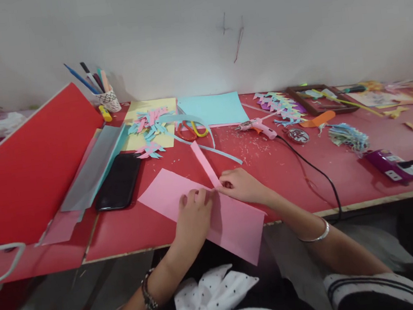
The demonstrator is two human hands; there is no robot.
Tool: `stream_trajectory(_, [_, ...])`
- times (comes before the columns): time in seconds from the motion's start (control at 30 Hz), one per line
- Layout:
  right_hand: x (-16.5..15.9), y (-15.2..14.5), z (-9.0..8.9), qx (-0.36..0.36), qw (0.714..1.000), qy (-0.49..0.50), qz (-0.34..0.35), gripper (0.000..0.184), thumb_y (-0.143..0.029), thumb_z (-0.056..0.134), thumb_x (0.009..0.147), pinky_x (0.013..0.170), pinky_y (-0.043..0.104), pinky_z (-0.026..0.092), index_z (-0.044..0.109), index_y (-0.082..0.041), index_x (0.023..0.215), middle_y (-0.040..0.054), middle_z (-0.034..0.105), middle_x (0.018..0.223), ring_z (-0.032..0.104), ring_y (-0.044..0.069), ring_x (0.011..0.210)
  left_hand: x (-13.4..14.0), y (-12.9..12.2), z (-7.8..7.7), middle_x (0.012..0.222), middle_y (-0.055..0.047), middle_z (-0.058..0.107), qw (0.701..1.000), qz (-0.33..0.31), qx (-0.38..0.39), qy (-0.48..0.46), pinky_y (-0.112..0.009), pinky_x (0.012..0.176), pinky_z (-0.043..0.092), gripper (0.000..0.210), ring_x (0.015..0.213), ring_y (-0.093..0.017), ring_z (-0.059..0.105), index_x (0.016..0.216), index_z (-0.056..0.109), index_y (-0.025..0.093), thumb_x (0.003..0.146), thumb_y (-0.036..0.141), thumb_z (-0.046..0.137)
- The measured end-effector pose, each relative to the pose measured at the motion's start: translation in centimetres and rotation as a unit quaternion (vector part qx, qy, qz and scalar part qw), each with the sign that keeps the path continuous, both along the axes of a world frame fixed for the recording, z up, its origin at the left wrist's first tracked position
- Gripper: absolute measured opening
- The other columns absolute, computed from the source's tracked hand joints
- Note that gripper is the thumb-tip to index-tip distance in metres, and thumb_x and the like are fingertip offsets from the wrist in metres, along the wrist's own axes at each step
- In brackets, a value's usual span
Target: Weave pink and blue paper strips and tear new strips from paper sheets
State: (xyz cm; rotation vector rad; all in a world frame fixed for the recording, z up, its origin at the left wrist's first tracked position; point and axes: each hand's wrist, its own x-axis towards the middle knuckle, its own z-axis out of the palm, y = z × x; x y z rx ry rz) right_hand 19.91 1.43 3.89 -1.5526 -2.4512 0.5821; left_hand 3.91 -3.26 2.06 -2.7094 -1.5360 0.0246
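A pink sheet of paper (pixel 237 226) lies at a slant on the red table, its lower corner hanging past the front edge. From its far edge sticks up a narrow pink paper strip (pixel 205 164), which looks like a folded part of the sheet, though I cannot tell for sure. My left hand (pixel 194 213) rests on the sheet with bent fingers, gripping it near the fold. Beside it, my right hand (pixel 243 185) is closed in a pinch at the near end of the strip. Both thumb tips nearly meet there.
Beyond the sheet lie scissors (pixel 192 131), curled pale-blue strips (pixel 225 157) and fringed paper pieces (pixel 151 124). A pink glue gun (pixel 263 127) trails a black cord rightward. A black phone (pixel 118 182) and a large red board (pixel 36 169) are at left; a purple power socket (pixel 389 166) stands right.
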Motion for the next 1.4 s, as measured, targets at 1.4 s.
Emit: stream_trajectory(1.4, [2.4,-1.2,-0.3,-0.005,1.000,-0.022,-0.015,0.030,-0.029,0.042,0.080,0.064,0.025,0.023,0.036,-0.016,0.053,-0.0044,0.041,0.052,0.038,0.008,0.054,3.0,-2.1,0.0,0.118,-0.012,0.049,0.999,0.035,-0.021,-0.020,-0.055,0.085,0.036,0.049,0.108,-0.029,0.041,0.126,0.038,0.027,0.082,0.045,0.040])
